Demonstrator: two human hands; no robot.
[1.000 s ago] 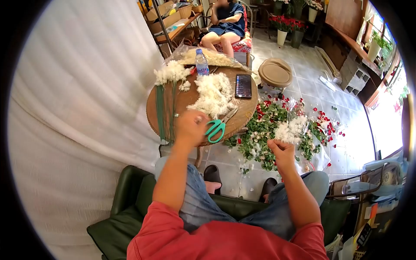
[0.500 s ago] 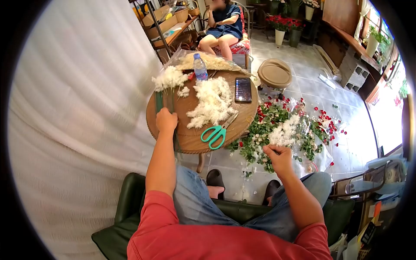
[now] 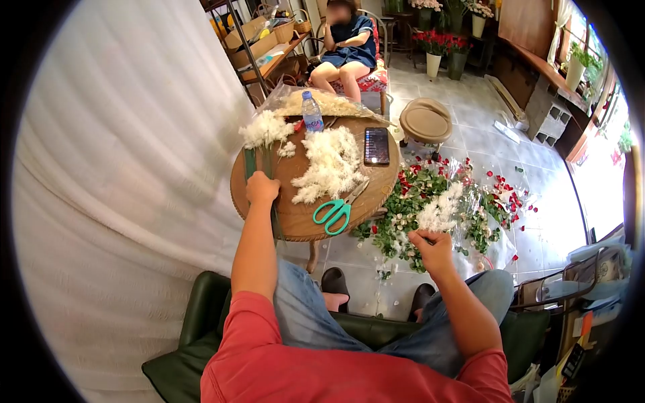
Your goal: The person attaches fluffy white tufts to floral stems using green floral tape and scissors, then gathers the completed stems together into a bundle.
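Note:
My left hand (image 3: 263, 189) is closed around a bundle of long green stems at the left side of the round wooden table (image 3: 245, 213). At their far end is a white fluffy flower head cluster (image 3: 266, 129); the stem ends hang past the near edge. Off the table's right side, my right hand (image 3: 433, 253) is raised in a pinch, and I cannot tell what it holds. A white feathery plume (image 3: 440, 208) overlaps the space just beyond its fingers. Scissors with teal handles (image 3: 333, 216) lie near the front edge, beside loose white plumes (image 3: 327, 164).
A phone (image 3: 376, 146), a water bottle (image 3: 312, 114) and a plastic-wrapped cream bunch (image 3: 322, 102) are on the table. Leaves and red petals (image 3: 403, 221) litter the floor. Beyond are a round stool (image 3: 426, 119) and a seated person (image 3: 349, 50). A white curtain (image 3: 121, 168) hangs left.
The whole view has shifted slightly, with the table sitting a little lower in it. Both hands keep their closed poses in nearly the same places.

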